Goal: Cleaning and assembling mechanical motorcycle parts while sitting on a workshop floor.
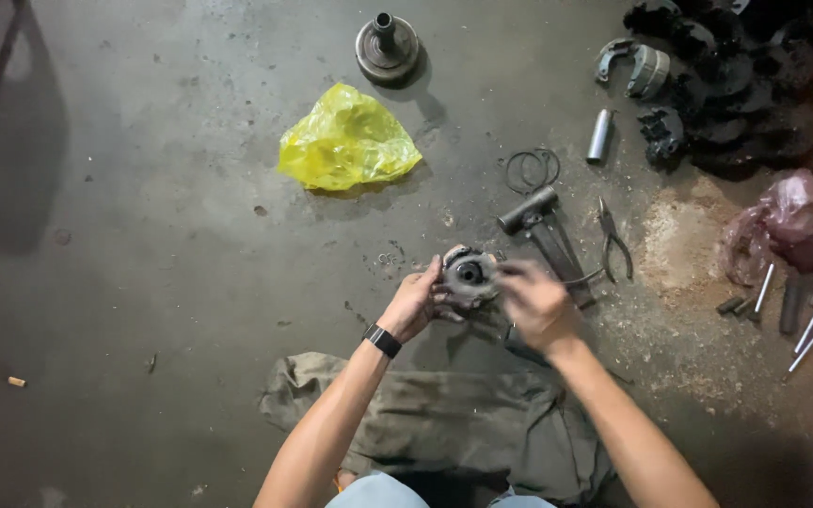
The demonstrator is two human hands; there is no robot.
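Looking down from my head camera, I have both hands on a round, grimy metal part [469, 276] with a dark hole at its centre, held low over the concrete floor [162, 282]. My left hand [413, 303] cups it from the left, fingers curled closed against its rim, and a dark watch [382, 340] sits on that wrist. My right hand [536, 303] comes at it from the right; it is blurred, so I can see its fingertips reach the part's edge, but I cannot tell how tightly they close.

Just below my hands a crumpled olive cloth [444, 423] lies spread on the floor, between my forearms. Just beyond my right hand, touching distance from the part, a T-shaped metal tool [543, 226] lies with its long handles running back under my fingers. To its right lie a pair of pliers [613, 243]. Farther out from my grip, some thin wire rings [531, 169] rest on the floor, and a short silver cylinder [599, 134] sits beside them.

Well beyond my left hand a crumpled yellow plastic bag [348, 141] lies, and past it a round metal hub [387, 47] with an upright shaft. Far right of my grip are a heap of dark parts [726, 85], a pinkish plastic bag [792, 221] and several metal rods [811, 325].
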